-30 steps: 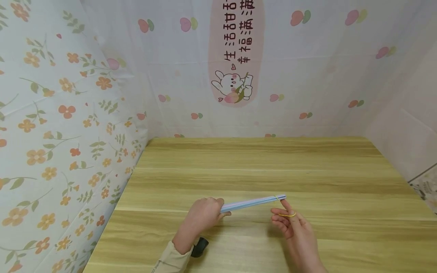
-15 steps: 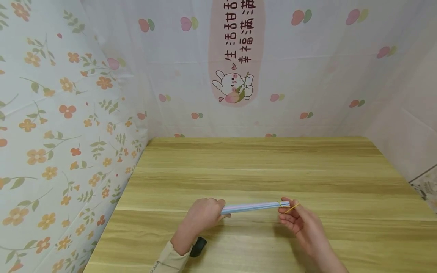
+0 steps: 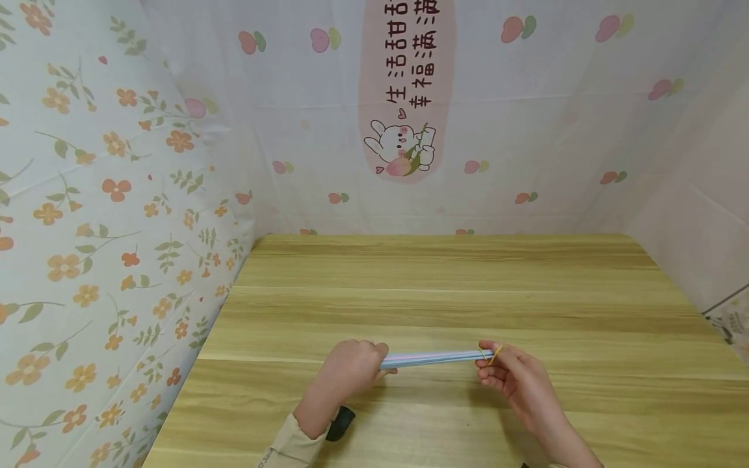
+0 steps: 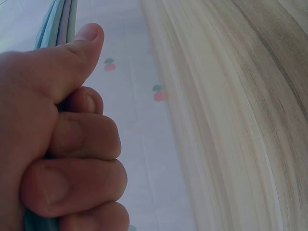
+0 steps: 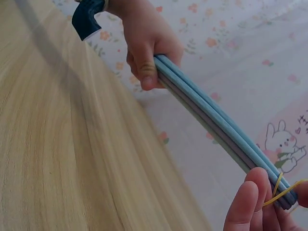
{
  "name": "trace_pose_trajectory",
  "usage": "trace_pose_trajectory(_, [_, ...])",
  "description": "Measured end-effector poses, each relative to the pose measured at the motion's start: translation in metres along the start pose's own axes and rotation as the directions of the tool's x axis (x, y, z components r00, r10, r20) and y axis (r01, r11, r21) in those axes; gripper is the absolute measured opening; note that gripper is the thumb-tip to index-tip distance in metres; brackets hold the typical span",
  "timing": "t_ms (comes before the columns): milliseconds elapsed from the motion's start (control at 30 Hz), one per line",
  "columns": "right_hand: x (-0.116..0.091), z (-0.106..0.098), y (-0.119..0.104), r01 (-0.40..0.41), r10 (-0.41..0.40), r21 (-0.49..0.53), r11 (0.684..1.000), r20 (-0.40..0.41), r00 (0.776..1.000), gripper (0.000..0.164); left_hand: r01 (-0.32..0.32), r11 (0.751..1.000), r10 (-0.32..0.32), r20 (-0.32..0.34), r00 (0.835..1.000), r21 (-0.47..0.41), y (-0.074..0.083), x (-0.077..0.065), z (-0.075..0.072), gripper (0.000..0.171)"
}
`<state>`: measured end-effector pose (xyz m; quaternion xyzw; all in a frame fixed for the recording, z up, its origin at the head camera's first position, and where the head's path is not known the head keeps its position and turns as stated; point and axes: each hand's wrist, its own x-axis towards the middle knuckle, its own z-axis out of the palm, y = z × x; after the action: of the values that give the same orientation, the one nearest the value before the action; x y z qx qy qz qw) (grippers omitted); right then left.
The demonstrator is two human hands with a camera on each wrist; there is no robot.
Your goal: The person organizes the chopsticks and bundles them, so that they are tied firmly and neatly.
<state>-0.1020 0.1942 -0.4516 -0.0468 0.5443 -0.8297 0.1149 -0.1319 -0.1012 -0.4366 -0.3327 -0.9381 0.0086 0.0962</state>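
Observation:
A bundle of thin, straight pastel sticks [image 3: 435, 358] in blue, pink and greenish tones stretches between my two hands. My left hand [image 3: 350, 369] grips one end in its fist, the thumb lying along the sticks [image 4: 57, 26] in the left wrist view. At the other end is my right hand [image 3: 523, 383], its fingertips round the tip. A yellow rubber band [image 5: 288, 190] loops about the sticks near that tip and stretches out to the right thumb, partly hidden at the frame edge. The bundle is held above the table, nearly level.
Below the hands lies a wood-grain table [image 3: 445, 279]. A white cloth with printed fruit and a rabbit [image 3: 400, 146] hangs behind it, and a floral cloth [image 3: 117, 227] on the left. A dark curved piece [image 3: 341, 424] sits at the left wrist.
My right hand has moved up to the tip of the sticks, bringing the stretched part of the rubber band against them. The bundle's right end has dipped slightly; the left hand stays almost still.

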Motion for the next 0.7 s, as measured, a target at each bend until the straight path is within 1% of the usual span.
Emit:
trace_pose_trajectory(233, [0.0022, 0.0016, -0.0009, -0.058, 0.05, -0.087, 0.994, -0.093, 0.994, 0.024, -0.009, 1.0, 0.009, -0.003, 1.0, -0.013, -0.0001, -0.0009, -0.0004, 0.039])
trace_pose_trajectory(533, [0.0058, 0.0028, -0.0035, -0.104, 0.092, -0.15, 0.983, -0.086, 0.992, 0.014, -0.016, 1.0, 0.016, 0.009, 1.0, -0.026, 0.0005, 0.0006, -0.0009, 0.037])
trace_pose_trajectory(700, [0.0066, 0.0063, -0.0039, -0.113, 0.1, -0.164, 0.98, -0.081, 0.992, 0.013, -0.013, 1.0, 0.014, 0.009, 1.0, -0.027, 0.0008, 0.0012, -0.0004, 0.037])
